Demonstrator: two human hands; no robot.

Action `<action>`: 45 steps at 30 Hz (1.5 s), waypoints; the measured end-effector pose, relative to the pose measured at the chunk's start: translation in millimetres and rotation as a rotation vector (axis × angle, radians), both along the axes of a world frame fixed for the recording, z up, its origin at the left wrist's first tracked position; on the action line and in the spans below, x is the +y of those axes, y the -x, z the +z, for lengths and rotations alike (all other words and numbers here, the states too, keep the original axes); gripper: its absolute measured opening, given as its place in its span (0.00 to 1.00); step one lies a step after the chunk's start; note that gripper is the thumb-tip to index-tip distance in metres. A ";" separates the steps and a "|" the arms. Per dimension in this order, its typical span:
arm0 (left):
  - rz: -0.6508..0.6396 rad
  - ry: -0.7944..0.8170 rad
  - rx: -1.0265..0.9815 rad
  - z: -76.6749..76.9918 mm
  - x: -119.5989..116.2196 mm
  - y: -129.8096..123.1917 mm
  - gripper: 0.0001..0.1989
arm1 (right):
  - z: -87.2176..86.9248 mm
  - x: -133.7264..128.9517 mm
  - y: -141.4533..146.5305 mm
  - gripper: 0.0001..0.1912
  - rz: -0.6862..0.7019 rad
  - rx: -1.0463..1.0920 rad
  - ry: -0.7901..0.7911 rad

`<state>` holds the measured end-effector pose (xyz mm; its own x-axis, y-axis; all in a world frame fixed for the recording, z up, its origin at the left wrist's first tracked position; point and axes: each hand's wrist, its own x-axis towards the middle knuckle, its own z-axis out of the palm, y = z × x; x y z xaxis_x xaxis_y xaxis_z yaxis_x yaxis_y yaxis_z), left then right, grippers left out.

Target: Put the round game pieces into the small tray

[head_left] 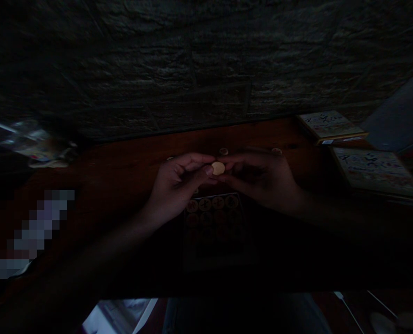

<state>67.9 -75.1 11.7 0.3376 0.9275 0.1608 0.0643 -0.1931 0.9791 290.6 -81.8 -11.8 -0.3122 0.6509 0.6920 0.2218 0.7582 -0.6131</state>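
A pale round wooden piece (218, 168) is held up between both hands, its visible face plain. My left hand (178, 183) pinches its left edge with thumb and fingers. From the other side, the fingertips of my right hand (267, 178) close on its right edge. Below the hands lies a square tray (251, 253) with rows of round pieces bearing characters; its lower part is very dark. Behind the hands, one loose piece (223, 151) rests on the table and another (276, 151) sits farther right.
Two flat printed boxes, one at the back (333, 124) and one nearer (378, 171), lie at the right of the wooden table (123, 157). A clear plastic bag (35, 144) is at the left. A dark stone wall (206, 60) rises behind.
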 end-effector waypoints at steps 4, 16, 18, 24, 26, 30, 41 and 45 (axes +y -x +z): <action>-0.009 0.021 0.015 1.2 0.5 0.0 0.16 | 2.4 -1.4 0.6 0.14 0.007 0.004 -0.019; -0.038 -0.076 0.054 1.0 2.0 2.1 0.13 | 4.2 -5.2 1.6 0.14 0.002 0.030 0.000; -0.014 -0.095 0.051 -0.1 2.7 3.3 0.15 | 4.2 -5.2 1.4 0.13 0.002 0.029 0.038; 0.057 -0.181 0.068 -2.4 1.5 5.2 0.15 | 2.1 -4.8 2.5 0.13 0.019 0.059 0.116; 0.065 -0.215 0.076 -2.6 -0.1 4.4 0.14 | 0.8 -5.2 2.8 0.13 0.030 0.076 0.153; 0.069 -0.279 0.071 -1.3 -3.9 2.0 0.12 | -0.3 -6.3 3.2 0.13 0.042 0.104 0.161; 0.016 -0.303 0.121 -3.1 -3.2 3.1 0.11 | 7.5 -9.3 1.4 0.06 -0.089 -0.099 -0.188; -0.010 -0.249 0.096 -1.4 -5.6 0.0 0.10 | 8.5 -15.0 1.2 0.10 -0.098 -0.178 -0.232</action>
